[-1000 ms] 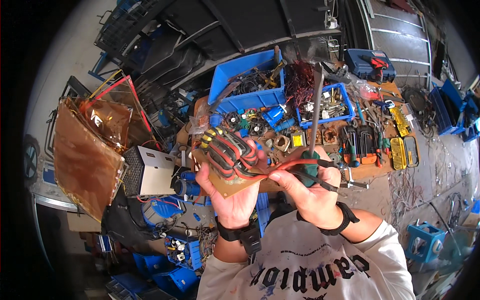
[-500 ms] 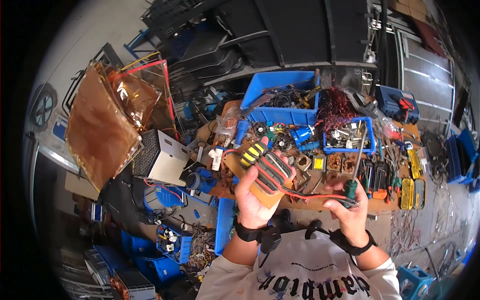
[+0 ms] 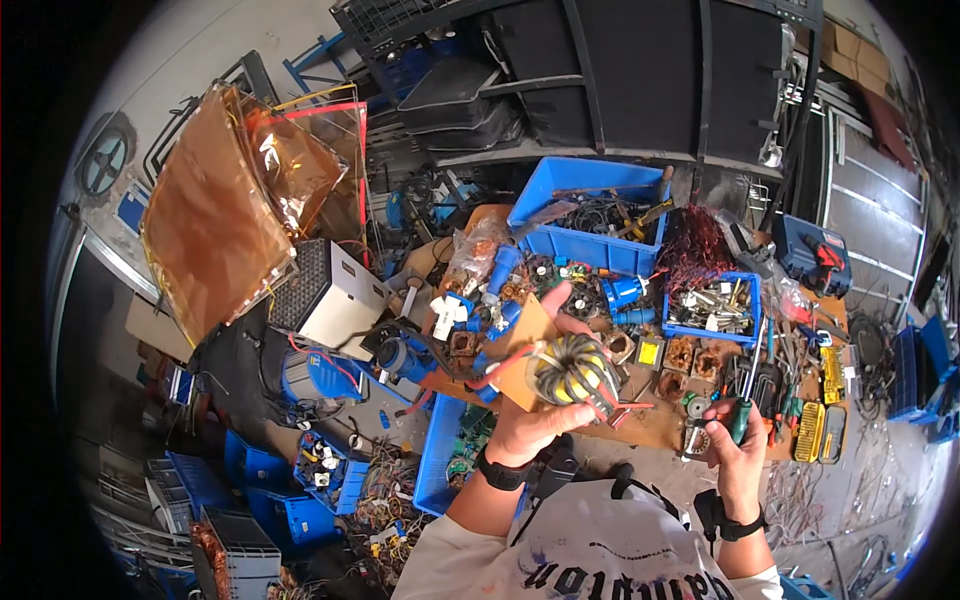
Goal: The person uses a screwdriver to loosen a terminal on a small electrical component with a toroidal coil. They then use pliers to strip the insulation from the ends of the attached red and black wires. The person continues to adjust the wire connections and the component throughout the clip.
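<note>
My left hand point(image 3: 533, 432) is closed around a ring-shaped wound coil point(image 3: 573, 372) with black windings over a yellow core. A flat tan board point(image 3: 522, 345) sits against the coil, and fingers show behind both. Red wire leads point(image 3: 622, 408) stick out beside the coil. Farther right, my right hand point(image 3: 740, 455) grips a screwdriver point(image 3: 741, 420) by its green handle, the metal shaft pointing up and away. The screwdriver is apart from the coil.
Across the cluttered workbench lie a large blue bin point(image 3: 590, 240) of cables, a smaller blue crate point(image 3: 712, 330) of metal parts and a yellow bit case point(image 3: 810, 432). A white metal box point(image 3: 335, 300) stands left. Blue bins point(image 3: 290, 520) and tangled wires cover the floor.
My left hand has turned the coil, so its round face now shows. My right hand, with the screwdriver, has moved right and down, away from the red lead. The view has shifted.
</note>
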{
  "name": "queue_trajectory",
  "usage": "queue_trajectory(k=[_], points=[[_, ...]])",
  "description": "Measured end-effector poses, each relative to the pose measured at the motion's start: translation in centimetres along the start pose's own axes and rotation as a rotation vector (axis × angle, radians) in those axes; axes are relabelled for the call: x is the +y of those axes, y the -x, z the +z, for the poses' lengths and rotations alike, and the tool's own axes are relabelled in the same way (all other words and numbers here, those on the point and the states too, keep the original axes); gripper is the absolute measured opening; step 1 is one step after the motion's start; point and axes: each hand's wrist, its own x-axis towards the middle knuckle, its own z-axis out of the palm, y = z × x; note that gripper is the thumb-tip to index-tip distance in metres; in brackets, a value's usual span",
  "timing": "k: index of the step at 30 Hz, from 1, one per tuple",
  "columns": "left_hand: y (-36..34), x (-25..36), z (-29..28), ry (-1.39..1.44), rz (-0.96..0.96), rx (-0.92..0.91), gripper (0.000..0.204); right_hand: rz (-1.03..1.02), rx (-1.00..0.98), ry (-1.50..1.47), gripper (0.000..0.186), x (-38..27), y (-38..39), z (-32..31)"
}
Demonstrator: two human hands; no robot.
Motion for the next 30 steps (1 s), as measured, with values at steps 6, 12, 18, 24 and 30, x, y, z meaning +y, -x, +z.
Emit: queue_trajectory(k=[6,12,18,24,30], points=[[0.3,0.3,-1.3,-0.222,0.028,-0.132,0.111,-0.024,-0.095,0.049,0.018,-2.3,0.1,1.3],[0.3,0.3,-1.6,-0.263,-0.025,-0.202,0.105,-0.028,-0.205,0.093,0.018,-3.7,0.1,1.9],[0.0,0.0,-2.2,-0.295,0.020,-0.230,0.105,0.000,-0.250,0.083,0.020,-4.2,0.1,2.8],[-0.1,-0.9,-2.5,-0.315,0.069,-0.293,0.098,-0.125,-0.316,0.111,0.019,-3.9,-0.1,3.4],[0.7,-1.6,-3.0,-0.227,-0.176,-0.243,0.091,-0.156,-0.362,0.130,0.020,-3.7,-0.1,3.8]])
